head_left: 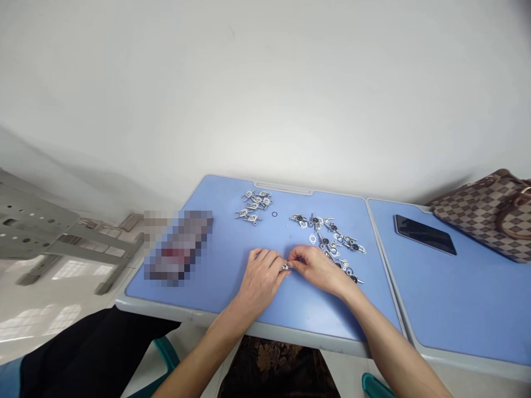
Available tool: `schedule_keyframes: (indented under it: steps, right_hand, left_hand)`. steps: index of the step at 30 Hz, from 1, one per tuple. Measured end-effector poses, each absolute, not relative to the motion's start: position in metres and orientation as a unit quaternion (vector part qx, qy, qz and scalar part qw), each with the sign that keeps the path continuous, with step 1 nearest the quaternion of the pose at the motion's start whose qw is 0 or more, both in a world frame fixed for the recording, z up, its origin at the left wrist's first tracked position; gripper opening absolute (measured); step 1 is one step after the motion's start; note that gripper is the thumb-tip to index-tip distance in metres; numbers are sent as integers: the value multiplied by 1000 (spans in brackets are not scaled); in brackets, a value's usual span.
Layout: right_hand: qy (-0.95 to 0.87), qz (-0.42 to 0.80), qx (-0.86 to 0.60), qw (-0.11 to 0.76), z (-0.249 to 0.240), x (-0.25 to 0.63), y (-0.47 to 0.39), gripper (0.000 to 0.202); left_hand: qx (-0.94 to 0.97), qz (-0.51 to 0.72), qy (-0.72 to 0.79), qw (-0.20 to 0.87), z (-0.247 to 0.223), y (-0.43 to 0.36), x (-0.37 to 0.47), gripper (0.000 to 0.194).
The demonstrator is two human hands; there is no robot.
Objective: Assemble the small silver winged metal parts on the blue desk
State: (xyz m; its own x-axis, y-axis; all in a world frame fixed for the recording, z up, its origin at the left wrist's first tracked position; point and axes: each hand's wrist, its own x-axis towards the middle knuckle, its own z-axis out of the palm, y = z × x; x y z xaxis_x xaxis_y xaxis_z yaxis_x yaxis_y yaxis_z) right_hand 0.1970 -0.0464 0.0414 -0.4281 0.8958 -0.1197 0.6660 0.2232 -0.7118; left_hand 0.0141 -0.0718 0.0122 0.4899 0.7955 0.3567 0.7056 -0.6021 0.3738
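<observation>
Near the front of the blue desk (219,265), my two hands meet over a small metal part (284,267). My left hand (262,275) is closed on it, thumb below and fingers curled above. The fingertips of my right hand (313,266) pinch at its right side; whether they hold a separate tiny piece I cannot make out. Right of my hands lies a loose group of metal parts with black round pieces (326,241), flat plates and rings. Farther back on the left is a cluster of similar metal parts (254,205), with a dark ring (274,214) beside it.
A blurred-out object (180,249) lies on the desk's left side. On the adjoining right desk are a black phone (425,234) and a checkered handbag (485,213). A white wall (265,99) stands behind. Someone's dark-clothed leg (95,354) shows at lower left.
</observation>
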Motion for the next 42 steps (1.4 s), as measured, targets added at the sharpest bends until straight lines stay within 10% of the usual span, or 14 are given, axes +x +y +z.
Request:
schedule_keyframes:
  steps: [13,24,42]
  right_hand:
    - [-695,439,-546,162,34,197,-43,15]
    - [-570,623,-403,354,40,217,-46,29]
    - [-734,390,-410,375,51,205,-60,15]
  left_hand:
    - [821,258,468,199,10,-71,9,5]
    - [805,254,484,232,10,-70,4,7]
    - [817,238,479,216,15,-69,5,9]
